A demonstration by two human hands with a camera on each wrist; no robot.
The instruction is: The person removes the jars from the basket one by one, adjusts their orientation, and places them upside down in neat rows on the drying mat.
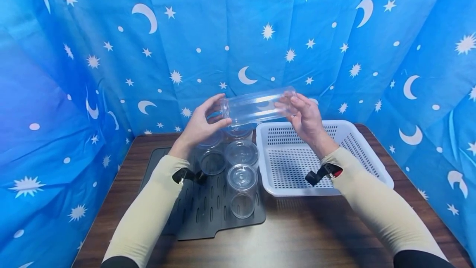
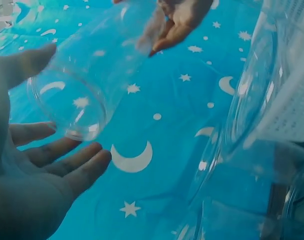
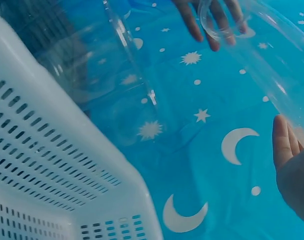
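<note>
A clear plastic jar, long and cylindrical, is held sideways in the air between both hands. At its left end, my left hand spans the rim, thumb on one side and fingers on the other. The round rim faces the left palm in the left wrist view. My right hand grips the other end, with fingers curled round the wall and partly seen through it. Below, several similar clear jars stand on a black ridged mat.
A white perforated plastic basket sits on the right of the brown wooden table, beside the standing jars. Blue cloth with white moons and stars hangs behind and at both sides.
</note>
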